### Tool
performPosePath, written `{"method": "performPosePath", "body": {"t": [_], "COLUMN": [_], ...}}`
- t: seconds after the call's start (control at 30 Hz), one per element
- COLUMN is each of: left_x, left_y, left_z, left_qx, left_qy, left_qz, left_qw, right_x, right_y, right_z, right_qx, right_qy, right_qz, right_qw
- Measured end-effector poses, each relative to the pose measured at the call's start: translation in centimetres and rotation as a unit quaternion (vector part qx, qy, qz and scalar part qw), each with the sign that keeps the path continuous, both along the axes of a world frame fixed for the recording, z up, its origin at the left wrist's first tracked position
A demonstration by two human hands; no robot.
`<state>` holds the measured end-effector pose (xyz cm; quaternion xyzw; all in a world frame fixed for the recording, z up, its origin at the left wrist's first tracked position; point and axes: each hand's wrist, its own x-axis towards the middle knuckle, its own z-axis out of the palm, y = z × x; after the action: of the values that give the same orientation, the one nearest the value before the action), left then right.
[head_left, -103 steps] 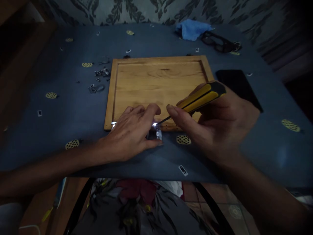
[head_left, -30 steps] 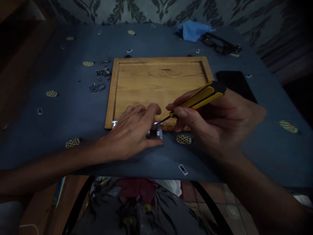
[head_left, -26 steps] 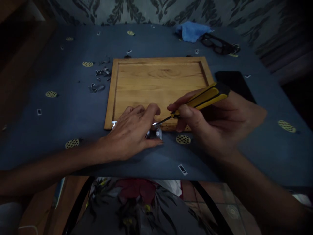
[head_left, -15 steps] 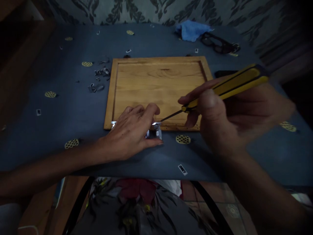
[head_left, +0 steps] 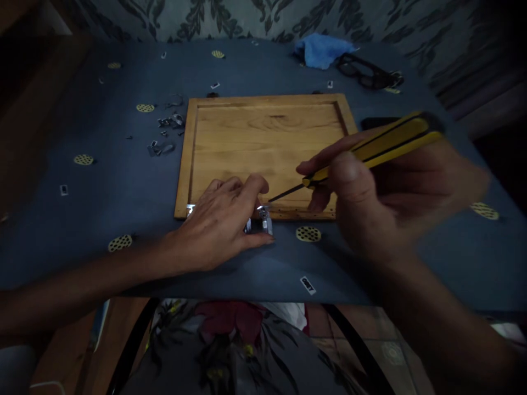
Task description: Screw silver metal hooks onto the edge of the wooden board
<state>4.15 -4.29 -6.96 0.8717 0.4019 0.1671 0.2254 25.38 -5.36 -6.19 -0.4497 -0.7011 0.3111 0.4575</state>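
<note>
A framed wooden panel [head_left: 267, 131] lies flat on the table. Along its near edge is a metal hinge [head_left: 267, 222], partly covered by my left hand [head_left: 222, 222], whose thumb lies along the hinge's near side and whose curled fingers rest over the panel. Another bit of shiny metal [head_left: 190, 208] shows at the panel's near left corner. My right hand [head_left: 370, 192] is closed round a yellow and black screwdriver [head_left: 379, 144]. Its thin shaft slants down to the left, with the tip close to the hinge; whether it touches a screw I cannot tell.
Several small metal parts [head_left: 171, 122] lie left of the panel on the blue patterned tablecloth [head_left: 123, 186]. At the back right are a blue cloth [head_left: 323, 50] and black-framed glasses [head_left: 366, 72]. A dark flat object [head_left: 379, 124] is partly behind my right hand.
My right hand and the screwdriver have shifted slightly left, and the handle's end sits a little lower. My left hand stays in place over the hinge.
</note>
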Motion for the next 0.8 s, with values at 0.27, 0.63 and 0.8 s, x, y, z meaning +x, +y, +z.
{"method": "performPosePath", "body": {"t": [0.27, 0.63, 0.8], "left_x": [0.1, -0.3, -0.4], "left_y": [0.0, -0.2, -0.3], "left_z": [0.4, 0.3, 0.5], "left_qx": [-0.026, -0.035, -0.046], "left_qy": [0.012, 0.005, 0.002], "left_qz": [0.003, 0.028, 0.031], "left_qw": [1.0, 0.999, 0.998], "right_x": [-1.2, -0.6, -0.3], "right_y": [0.5, 0.2, -0.2], "right_z": [1.9, 2.1, 2.2], "right_qx": [0.107, 0.126, 0.124], "right_qy": [0.072, 0.016, 0.026], "right_qz": [-0.134, -0.16, -0.149], "right_qw": [0.983, 0.979, 0.981]}}
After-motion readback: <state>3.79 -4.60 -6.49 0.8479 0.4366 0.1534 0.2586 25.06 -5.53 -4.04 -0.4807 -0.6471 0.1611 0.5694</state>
